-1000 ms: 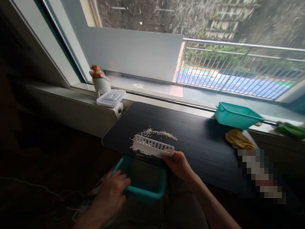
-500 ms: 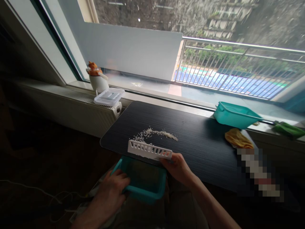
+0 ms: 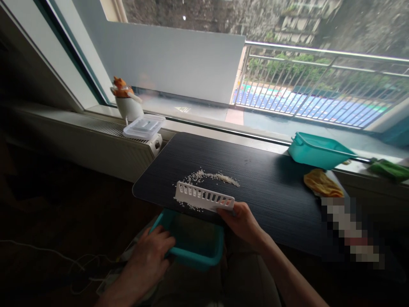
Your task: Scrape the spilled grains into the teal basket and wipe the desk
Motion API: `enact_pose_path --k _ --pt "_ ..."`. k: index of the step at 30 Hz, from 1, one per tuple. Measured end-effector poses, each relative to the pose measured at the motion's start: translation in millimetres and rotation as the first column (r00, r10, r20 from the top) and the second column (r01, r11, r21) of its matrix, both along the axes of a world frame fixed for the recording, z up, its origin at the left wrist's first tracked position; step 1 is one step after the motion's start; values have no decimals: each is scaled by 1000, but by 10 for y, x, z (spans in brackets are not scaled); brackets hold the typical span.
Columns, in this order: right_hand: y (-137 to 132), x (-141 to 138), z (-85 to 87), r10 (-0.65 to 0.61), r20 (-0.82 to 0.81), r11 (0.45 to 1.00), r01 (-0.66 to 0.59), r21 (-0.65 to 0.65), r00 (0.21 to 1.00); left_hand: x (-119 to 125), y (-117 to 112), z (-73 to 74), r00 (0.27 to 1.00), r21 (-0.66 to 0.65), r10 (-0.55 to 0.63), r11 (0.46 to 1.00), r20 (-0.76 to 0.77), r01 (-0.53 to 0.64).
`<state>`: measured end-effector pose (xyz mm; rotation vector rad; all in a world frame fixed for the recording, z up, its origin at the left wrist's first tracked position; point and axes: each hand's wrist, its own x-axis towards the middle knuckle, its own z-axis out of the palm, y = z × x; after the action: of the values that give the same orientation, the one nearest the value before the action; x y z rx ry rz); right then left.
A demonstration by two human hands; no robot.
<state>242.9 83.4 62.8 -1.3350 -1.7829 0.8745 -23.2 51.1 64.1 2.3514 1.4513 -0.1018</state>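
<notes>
Across the near left part of the dark table (image 3: 265,187), a white slotted strip (image 3: 200,201) lies with its long axis running left to right, slightly slanted, its left end farther from the person and its right end nearer. Its row of slots faces up along the far side, with a plain band towards the person; the slots are too small to count surely. The right hand (image 3: 238,217) pinches the strip's right end between thumb and fingers. Below the table's near edge, the left hand (image 3: 155,247) grasps the left rim of a teal container (image 3: 198,258), whose longer sides also run left to right, the right end slightly nearer. White grains (image 3: 223,178), far too many to count, form two patches: a curved trail beyond the strip, bowed away from the person, and a smaller scatter on its near side. Counted, there is one strip and two teal vessels, the second being a tub (image 3: 315,154) by the window at the far right. Two cloths lie near it, one yellow (image 3: 322,183), one green (image 3: 388,169). To the left, one clear plastic lid (image 3: 145,125) rests on one radiator (image 3: 96,138), beside one white pot (image 3: 128,108) with an orange object (image 3: 121,87) on top.
</notes>
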Motion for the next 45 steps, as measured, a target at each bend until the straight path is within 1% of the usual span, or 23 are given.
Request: enact_pose_path --k 7,13,16,20,24,26,28,34,40,43,45 --pt "-90 -12 11 52 -3 998 -52 -37 999 -11 -13 -4 1000 -9 3 1000 22 -3" --pt "-39 -9 -6 4 -6 999 -4 -32 1000 -26 -17 12 1000 3 -4 1000 0 4" --pt "-54 -17 -16 33 -15 999 -34 -37 999 -35 -25 9 1000 10 -4 1000 1 4" --pt "-116 -23 10 71 -21 997 -72 -38 997 -36 -32 7 1000 -3 6 1000 19 -6" --pt "-88 9 29 20 -13 999 -20 -31 1000 -33 -24 -4 1000 8 12 1000 20 -12" --pt "-66 28 17 -2 -10 1000 2 -29 1000 -37 -19 -11 1000 15 16 1000 15 -16" --pt "-68 39 -3 3 -8 999 -3 -33 1000 -44 -16 -12 1000 16 15 1000 17 -15" --pt "-148 40 -17 75 -16 996 -76 -56 997 -48 -13 10 999 21 23 999 27 -24" --pt "-51 106 -91 -43 20 999 43 1 999 -24 -14 11 999 15 29 999 44 -30" --pt "-57 130 -132 -17 27 1000 18 -17 1000 -29 -22 -5 996 24 45 999 73 -47" --pt "-89 130 -129 12 30 999 -10 -40 999 -31 -22 -9 995 20 59 998 77 -60"
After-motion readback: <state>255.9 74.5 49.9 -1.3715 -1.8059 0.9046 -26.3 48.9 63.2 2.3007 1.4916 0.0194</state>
